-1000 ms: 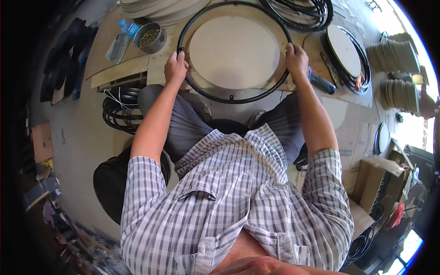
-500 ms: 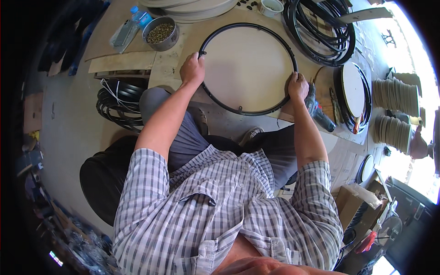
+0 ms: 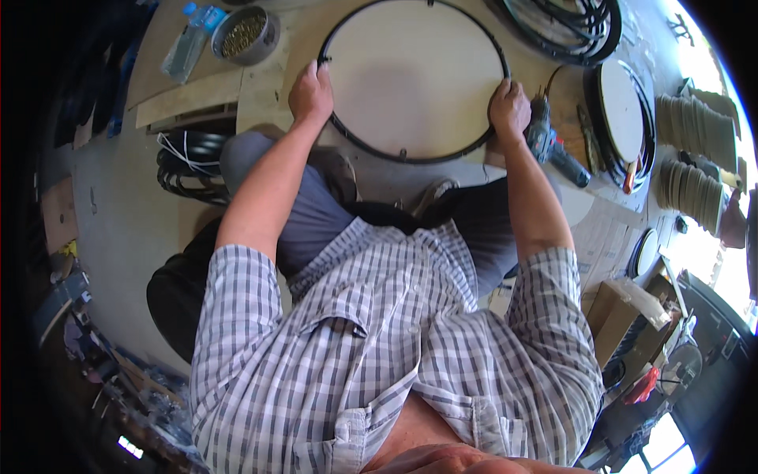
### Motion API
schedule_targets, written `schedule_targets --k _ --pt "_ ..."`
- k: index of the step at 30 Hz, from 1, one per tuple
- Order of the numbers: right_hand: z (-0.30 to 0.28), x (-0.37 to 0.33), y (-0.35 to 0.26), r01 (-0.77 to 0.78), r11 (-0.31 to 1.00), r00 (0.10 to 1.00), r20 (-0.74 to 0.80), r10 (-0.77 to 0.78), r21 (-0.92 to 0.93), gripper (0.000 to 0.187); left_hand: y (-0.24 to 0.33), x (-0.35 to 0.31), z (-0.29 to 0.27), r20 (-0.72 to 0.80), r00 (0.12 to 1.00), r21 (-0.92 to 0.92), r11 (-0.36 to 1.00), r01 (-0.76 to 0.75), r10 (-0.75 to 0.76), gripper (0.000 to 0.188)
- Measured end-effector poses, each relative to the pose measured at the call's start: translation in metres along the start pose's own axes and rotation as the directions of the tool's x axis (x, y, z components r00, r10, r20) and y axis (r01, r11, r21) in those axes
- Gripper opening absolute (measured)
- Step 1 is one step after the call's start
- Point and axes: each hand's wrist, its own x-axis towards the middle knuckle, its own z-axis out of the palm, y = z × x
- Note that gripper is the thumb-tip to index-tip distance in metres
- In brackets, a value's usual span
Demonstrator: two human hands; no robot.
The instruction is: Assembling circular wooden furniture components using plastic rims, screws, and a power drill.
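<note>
A round beige board [image 3: 418,87] with a black hoop [image 3: 442,159] around its edge lies on the worktable in front of me. Small dark tabs stick inward from the hoop. At the hoop's left side my left hand [image 3: 311,96] is closed, with thumb and fingers pinching the rim beside one tab. My right hand [image 3: 510,108] grips the rim on the opposite side, its fingers curled and partly hidden. Just right of that hand rests a power drill [image 3: 557,150], lying on the table with its bit pointing away.
A metal bowl [image 3: 263,54] of small brass-coloured pieces stands at the far left, beside a blue-labelled bottle [image 3: 207,17]. Black coiled strips [image 3: 608,39] lie far right. Another round board [image 3: 620,110] sits nearer. Stacks of beige discs [image 3: 691,189] stand beyond the table's right edge.
The whole view has shifted, so the table and its things sit higher in the picture. Both hands keep their hold on the hoop at about the same places.
</note>
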Motion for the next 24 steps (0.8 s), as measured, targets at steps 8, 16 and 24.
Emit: schedule_targets --k 8,16,24 --pt "-0.006 -0.004 -0.009 0.004 0.999 1.0 0.0 -0.004 -0.032 0.044 0.002 -0.001 0.0 -0.023 0.999 0.04 0.999 -0.026 0.027 0.039" --pt "-0.003 -0.005 -0.007 -0.018 0.999 0.999 0.03 0.02 -0.051 0.047 -0.002 -0.015 0.003 -0.04 0.999 0.056 0.998 -0.011 0.013 0.041" --pt "-0.002 -0.011 -0.007 -0.013 0.999 1.0 -0.008 0.013 -0.044 0.046 0.0 -0.012 -0.001 -0.043 0.999 0.073 0.997 -0.009 0.012 0.043"
